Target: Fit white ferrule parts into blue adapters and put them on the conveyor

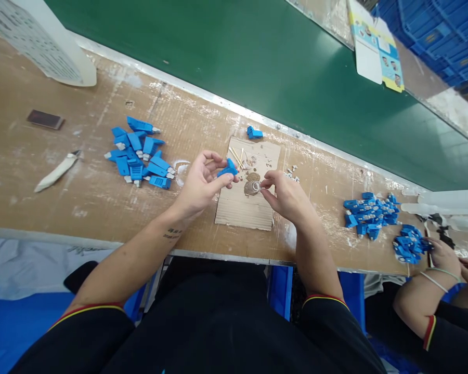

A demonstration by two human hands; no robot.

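Observation:
A blue plastic part (pixel 228 169) is pinched between the thumb and fingers of my left hand (pixel 205 182), over the left side of a cardboard sheet (pixel 249 210). My right hand (pixel 286 195) has its thumb and forefinger closed at the rim of a small clear jar (pixel 252 187) standing on the cardboard; whether they hold something thin there is too small to tell. Cotton swabs (pixel 236 157) lie on the cardboard beyond my left hand. Another blue part (pixel 254 133) rests at the sheet's far edge. Small pale pieces (pixel 291 173) are scattered right of the sheet.
A pile of blue parts (pixel 140 156) lies left, with a knife (pixel 57 172) and dark block (pixel 46 119) beyond. Two more piles (pixel 370 213) (pixel 410 243) sit right, near another person's hands (pixel 444 257). A white container (pixel 42 44) stands far left; a green panel (pixel 218 57) runs behind.

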